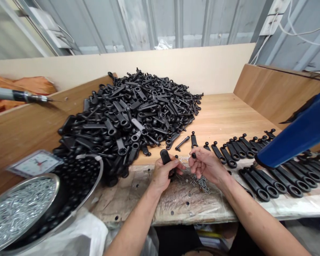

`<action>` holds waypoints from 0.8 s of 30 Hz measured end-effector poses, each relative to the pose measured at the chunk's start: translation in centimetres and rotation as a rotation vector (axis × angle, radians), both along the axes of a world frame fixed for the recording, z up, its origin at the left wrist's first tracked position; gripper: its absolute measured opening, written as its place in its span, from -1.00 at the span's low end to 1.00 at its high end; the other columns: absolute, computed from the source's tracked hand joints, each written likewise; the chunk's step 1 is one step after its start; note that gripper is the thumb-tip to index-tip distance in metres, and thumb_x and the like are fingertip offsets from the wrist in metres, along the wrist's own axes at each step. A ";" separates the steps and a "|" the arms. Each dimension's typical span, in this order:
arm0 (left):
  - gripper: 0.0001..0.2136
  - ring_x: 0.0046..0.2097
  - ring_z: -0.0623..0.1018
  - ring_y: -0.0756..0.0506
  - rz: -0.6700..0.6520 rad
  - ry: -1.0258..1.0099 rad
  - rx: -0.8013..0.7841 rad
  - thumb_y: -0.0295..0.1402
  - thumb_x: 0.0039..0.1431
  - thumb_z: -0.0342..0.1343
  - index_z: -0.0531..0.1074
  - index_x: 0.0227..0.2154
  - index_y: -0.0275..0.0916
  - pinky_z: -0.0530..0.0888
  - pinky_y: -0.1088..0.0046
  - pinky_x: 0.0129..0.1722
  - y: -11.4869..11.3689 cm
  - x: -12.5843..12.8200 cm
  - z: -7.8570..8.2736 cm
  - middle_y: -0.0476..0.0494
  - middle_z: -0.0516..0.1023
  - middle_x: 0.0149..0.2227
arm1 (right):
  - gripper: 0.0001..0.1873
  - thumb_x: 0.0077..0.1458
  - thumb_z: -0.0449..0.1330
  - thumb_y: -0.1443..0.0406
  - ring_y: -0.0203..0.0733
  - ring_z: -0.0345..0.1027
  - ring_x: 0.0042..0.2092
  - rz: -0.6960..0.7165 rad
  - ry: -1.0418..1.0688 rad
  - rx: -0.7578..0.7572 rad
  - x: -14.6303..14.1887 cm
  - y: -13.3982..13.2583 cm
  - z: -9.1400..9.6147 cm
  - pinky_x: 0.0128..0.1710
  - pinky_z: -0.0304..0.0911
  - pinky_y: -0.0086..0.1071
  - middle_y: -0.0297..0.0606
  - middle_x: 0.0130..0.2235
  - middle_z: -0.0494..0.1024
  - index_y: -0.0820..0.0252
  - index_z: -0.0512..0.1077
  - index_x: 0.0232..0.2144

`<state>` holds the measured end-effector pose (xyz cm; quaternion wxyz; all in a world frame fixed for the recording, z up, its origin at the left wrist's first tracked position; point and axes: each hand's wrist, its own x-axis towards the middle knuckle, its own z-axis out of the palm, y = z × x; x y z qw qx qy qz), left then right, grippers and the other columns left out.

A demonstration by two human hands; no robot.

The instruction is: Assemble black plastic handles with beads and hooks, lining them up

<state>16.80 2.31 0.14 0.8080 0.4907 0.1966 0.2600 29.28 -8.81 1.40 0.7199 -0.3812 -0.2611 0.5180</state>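
My left hand is closed round a black plastic crank handle, whose rounded end sticks up past the thumb. To its right, my right hand pinches a small black round knob between thumb and fingertips. Small metal screws lie loose on the bench below the right hand, with more between the two hands. Beyond the hands, a handle with a ball knob lies on the wood. A big heap of black crank handles rises at the back left.
Rows of handles lie at the right, under a blue tube-like object. At the left are a metal bowl of screws, a tub of black knobs, a square clock and a hanging screwdriver. Wooden boards edge the bench.
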 end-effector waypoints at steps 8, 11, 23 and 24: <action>-0.76 -0.58 0.34 0.09 0.174 0.234 0.460 -0.41 -0.04 0.06 0.38 -0.24 -0.24 0.28 0.58 -0.56 -0.6 0.9 -2.1 0.09 0.39 -0.57 | -0.78 -0.03 0.21 0.22 -0.30 0.36 -0.55 -0.158 -0.133 -0.041 -1.8 0.9 -0.5 -0.71 0.22 -0.55 -0.30 -0.50 0.48 0.24 0.36 -0.33; -0.78 -0.40 0.42 0.04 0.253 0.263 0.613 -0.41 -0.01 0.04 0.41 -0.24 -0.22 0.34 0.55 -0.36 -0.5 1.0 -2.4 0.04 0.46 -0.44 | -0.79 -0.05 0.23 0.24 -0.37 0.29 -0.58 -0.232 -0.197 -0.037 -2.4 1.3 -1.2 -0.70 0.17 -0.58 -0.35 -0.57 0.42 0.27 0.42 -0.35; -0.76 -0.35 0.44 -0.01 0.276 0.278 0.649 -0.44 0.02 -0.01 0.41 -0.22 -0.18 0.33 0.51 -0.29 -1.0 1.0 -2.2 0.03 0.48 -0.45 | -0.82 -0.05 0.23 0.25 -0.36 0.30 -0.58 -0.171 -0.016 -0.012 -2.9 1.7 -1.2 -0.68 0.22 -0.57 -0.33 -0.55 0.43 0.26 0.41 -0.39; -0.76 -0.35 0.45 -0.02 0.280 0.281 0.643 -0.43 0.02 -0.01 0.41 -0.22 -0.18 0.33 0.50 -0.28 -1.0 0.9 -2.3 0.03 0.48 -0.45 | -0.81 -0.05 0.23 0.24 -0.36 0.30 -0.59 -0.172 -0.017 -0.020 -3.0 1.7 -1.2 -0.69 0.21 -0.57 -0.33 -0.56 0.43 0.27 0.42 -0.39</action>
